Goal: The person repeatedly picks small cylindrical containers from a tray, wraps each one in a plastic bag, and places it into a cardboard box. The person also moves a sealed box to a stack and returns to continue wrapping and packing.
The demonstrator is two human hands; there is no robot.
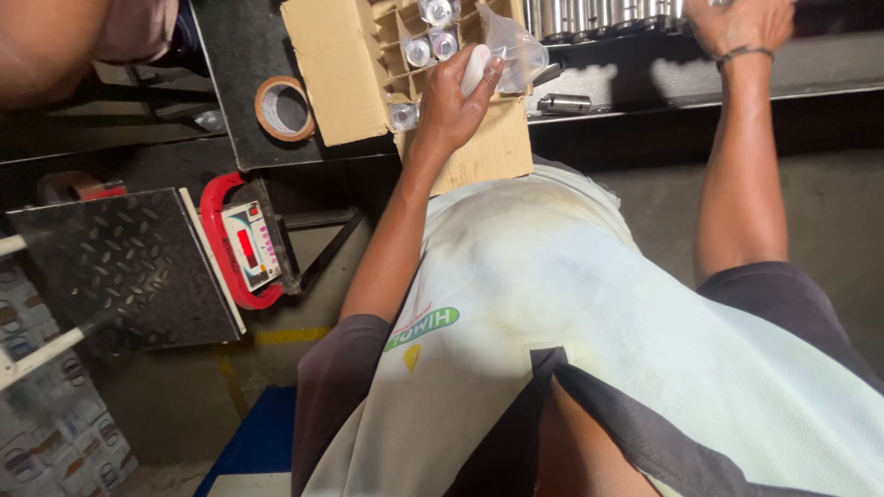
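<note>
My left hand (453, 97) grips a white cylindrical piece (476, 66) partly inside a clear plastic bag (516, 46). It hovers over a cardboard box (341, 64) with cardboard dividers; several cells hold shiny metal cylinders in plastic (419, 51). My right hand (741, 23), with a thin band on the wrist, reaches to the top edge by a row of shiny metal cylinders (599, 14) on the dark bench. Its fingers are cut off by the frame edge.
A roll of brown tape (284, 109) lies left of the box. A small metal part (564, 103) rests on the bench ledge. On the floor at left stands a platform scale with a checker plate (120, 267) and a red-framed display (249, 244). Another person's arm (55, 46) is at top left.
</note>
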